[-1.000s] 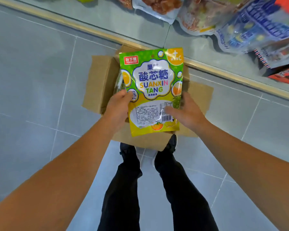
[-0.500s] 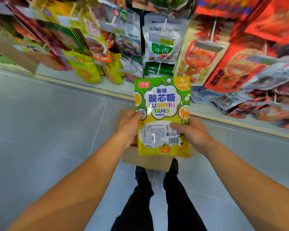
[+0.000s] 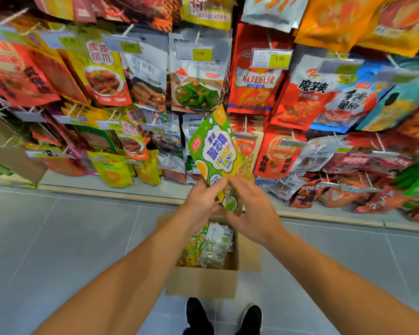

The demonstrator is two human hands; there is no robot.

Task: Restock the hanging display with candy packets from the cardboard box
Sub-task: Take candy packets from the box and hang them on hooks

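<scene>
Both hands hold one green candy packet (image 3: 215,151), tilted. The left hand (image 3: 200,201) pinches its bottom; the right hand (image 3: 253,213) hides its corner, grip unclear.

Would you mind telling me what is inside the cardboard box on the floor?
The cardboard box holds more candy packets, some green and yellow, some clear with pale sweets. The packets cover the box's bottom, and the left forearm hides its left side.

Grey tiled floor (image 3: 70,238) with an open cardboard box (image 3: 203,282) of candy packets (image 3: 213,247) standing on it, two black shoes (image 3: 198,315) just near of it.
</scene>
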